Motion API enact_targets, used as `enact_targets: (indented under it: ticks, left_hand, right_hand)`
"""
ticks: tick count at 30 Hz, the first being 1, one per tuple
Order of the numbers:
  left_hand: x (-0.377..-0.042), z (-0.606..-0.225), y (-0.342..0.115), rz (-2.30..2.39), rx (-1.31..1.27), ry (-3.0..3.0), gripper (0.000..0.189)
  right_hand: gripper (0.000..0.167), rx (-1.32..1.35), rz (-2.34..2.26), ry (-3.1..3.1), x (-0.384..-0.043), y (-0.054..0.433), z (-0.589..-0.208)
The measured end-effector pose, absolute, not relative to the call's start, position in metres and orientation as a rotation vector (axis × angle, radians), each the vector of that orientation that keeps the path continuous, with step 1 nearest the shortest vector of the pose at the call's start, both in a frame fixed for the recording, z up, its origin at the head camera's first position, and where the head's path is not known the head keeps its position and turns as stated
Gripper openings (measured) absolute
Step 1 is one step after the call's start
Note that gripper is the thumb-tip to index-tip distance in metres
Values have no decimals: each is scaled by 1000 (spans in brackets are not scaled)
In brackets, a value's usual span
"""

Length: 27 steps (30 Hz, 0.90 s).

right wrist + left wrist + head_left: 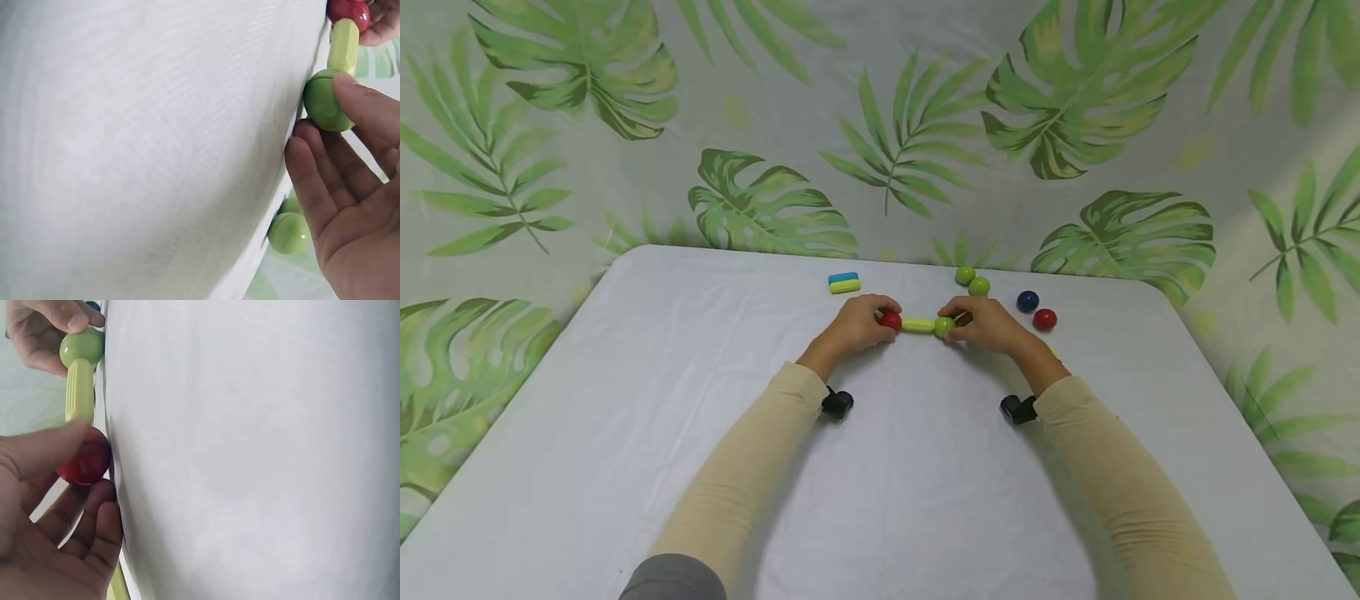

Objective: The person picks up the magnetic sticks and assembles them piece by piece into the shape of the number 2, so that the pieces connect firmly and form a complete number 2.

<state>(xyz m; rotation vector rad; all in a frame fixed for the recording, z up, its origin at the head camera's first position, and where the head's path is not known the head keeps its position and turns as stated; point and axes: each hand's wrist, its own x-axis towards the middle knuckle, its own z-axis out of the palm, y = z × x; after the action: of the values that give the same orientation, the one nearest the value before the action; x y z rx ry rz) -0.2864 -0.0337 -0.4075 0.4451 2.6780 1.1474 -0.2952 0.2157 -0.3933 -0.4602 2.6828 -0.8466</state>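
Observation:
My left hand (857, 323) pinches a red ball (891, 322) between thumb and fingers. Opposite it, my right hand (988, 323) holds a green ball (943, 327) the same way. Between the two balls runs a short yellow-green ribbed rod (917, 325), its ends against them, so the three form one straight line. In the left wrist view the thumb lies over the red ball (87, 461) where the rod (79, 394) meets it. The right wrist view shows the thumb tip on the green ball (325, 103), with the fingers curved beneath.
A blue rod (842, 277) and a yellow-green rod (846, 287) lie side by side at the back. Two green balls (979, 287), a dark blue ball (1027, 301) and another red ball (1045, 319) sit beyond my right hand. A yellow piece (1054, 352) is mostly hidden behind the right wrist.

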Motion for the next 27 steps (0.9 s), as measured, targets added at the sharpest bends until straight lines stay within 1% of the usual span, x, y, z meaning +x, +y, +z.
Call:
enact_targets:
  ticks: [6, 21, 24, 27]
  left_hand:
    - [-287, -405, -39, 1189, 438, 2630, 38]
    - [-289, -407, -43, 1134, 454, 2589, 42]
    - [-290, -408, -44, 1144, 452, 2582, 42]
    - [-290, -408, -44, 1158, 455, 2572, 42]
  right_hand:
    - [35, -461, -848, 2691, -296, 215, -393]
    - [38, -473, -830, 2695, -295, 215, -396]
    - [41, -506, -797, 2693, -294, 216, -394]
    - [47, -558, -713, 2711, -287, 220, -384]
